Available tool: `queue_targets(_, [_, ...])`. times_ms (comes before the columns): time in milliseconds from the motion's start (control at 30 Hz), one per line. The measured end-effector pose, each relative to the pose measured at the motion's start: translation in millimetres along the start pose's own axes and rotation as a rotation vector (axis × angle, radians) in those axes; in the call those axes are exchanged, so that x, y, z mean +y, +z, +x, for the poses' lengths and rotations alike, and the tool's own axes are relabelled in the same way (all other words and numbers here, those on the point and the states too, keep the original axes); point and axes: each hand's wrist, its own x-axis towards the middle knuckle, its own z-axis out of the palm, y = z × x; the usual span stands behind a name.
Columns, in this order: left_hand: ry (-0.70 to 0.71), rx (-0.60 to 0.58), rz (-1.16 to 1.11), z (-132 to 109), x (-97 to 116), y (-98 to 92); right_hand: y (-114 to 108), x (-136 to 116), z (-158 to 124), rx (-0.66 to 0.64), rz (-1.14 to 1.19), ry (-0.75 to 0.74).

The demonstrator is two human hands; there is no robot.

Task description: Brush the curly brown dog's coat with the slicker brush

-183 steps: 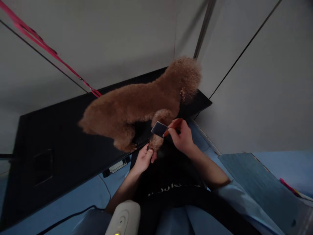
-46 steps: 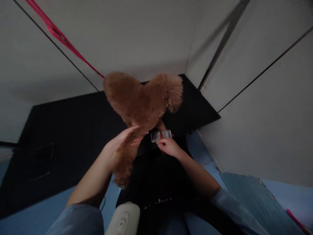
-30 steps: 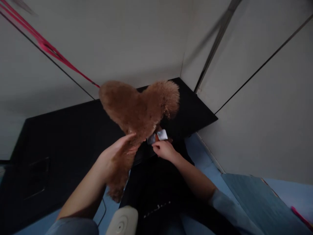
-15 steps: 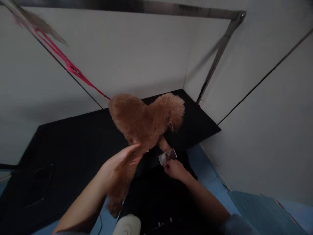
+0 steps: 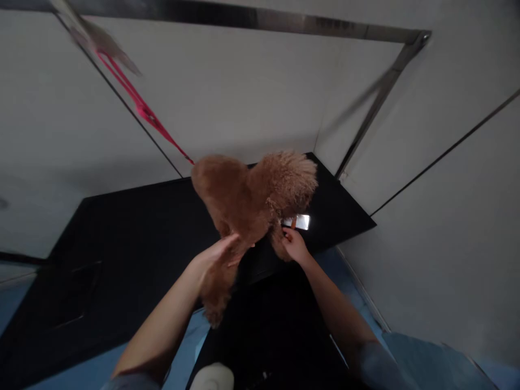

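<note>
Flat brush with rectangular silvery head and orange handle (image 5: 303, 222): moved up vs. 0.5 s ago. Was low, by the paw end of the dog's front-side leg; now just below the dog's head. Dog's head looks fuller and turned more towards camera. Left-hand grip unchanged.

Brush head sits at 12 to 1 o'clock of the right hand (image 5: 295, 246), close to its fingertips. That hand is closed narrow round the orange handle, beside the curly brown lower leg (image 5: 279, 244), contact unclear. Forearm trails to 5 o'clock.

Curly brown dog (image 5: 233, 189) is left of the brush, body to 10 o'clock of the right hand. Left hand (image 5: 219, 252) curls round the upper part of a second brown furry leg (image 5: 218, 298), thumb on top; leg points to 6–7 o'clock over the table edge. Left forearm trails to 7.

Dog is on the black rectangular table (image 5: 134, 238). Pink strap (image 5: 148, 116) runs from its body to 11 o'clock. Silver metal bar (image 5: 280, 20) crosses at 12. Off-white rounded object (image 5: 213, 377), partly cut off, at 6.
</note>
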Motion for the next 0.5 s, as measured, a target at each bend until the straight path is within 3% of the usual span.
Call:
queue_targets(67, [0.110, 0.069, 0.117, 1, 1, -7.6, 9, -17, 24, -0.063, -0.037, -0.038])
queue_targets(133, [0.339, 0.307, 0.219, -3, -9, -12.8, 18, -30, 31, -0.098, -0.083, -0.057])
queue_targets(200, [0.631, 0.636, 0.278, -6, -33, -10.8, 23, -37, 21, -0.092, -0.115, -0.069])
queue_targets(233, [0.660, 0.673, 0.275, -6, -50, -6.1, 23, -40, 13, -0.076, -0.129, -0.081])
queue_targets(300, [0.630, 0.641, 0.272, -1, -82, 10.6, 22, -44, -5, -0.025, -0.183, -0.112])
queue_targets(367, [0.568, 0.539, 0.244, 11, -99, 32.4, 21, -52, -23, 0.037, -0.268, -0.132])
queue_targets(433, [0.614, 0.515, 0.161, 26, -95, 52.9, 20, -60, -42, 0.065, -0.343, -0.139])
queue_targets(500, [0.608, 0.483, 0.082, 38, -77, 67.4, 21, -65, -62, 0.040, -0.343, -0.144])
